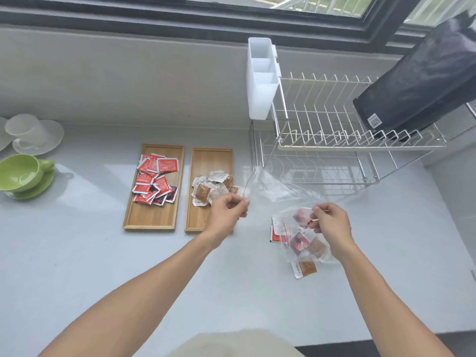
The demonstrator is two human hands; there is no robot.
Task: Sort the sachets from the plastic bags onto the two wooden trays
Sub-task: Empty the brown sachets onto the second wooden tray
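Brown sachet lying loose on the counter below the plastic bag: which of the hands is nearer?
Right. The right hand is just above the brown sachet; the left hand is farther left.

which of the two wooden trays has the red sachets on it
The left tray, the one nearer the green cup. Its pile is all red sachets, while the right tray beside it holds brown and white ones.

Both hands, left (228, 206) and right (331, 220), reach forward, fingers pinched.
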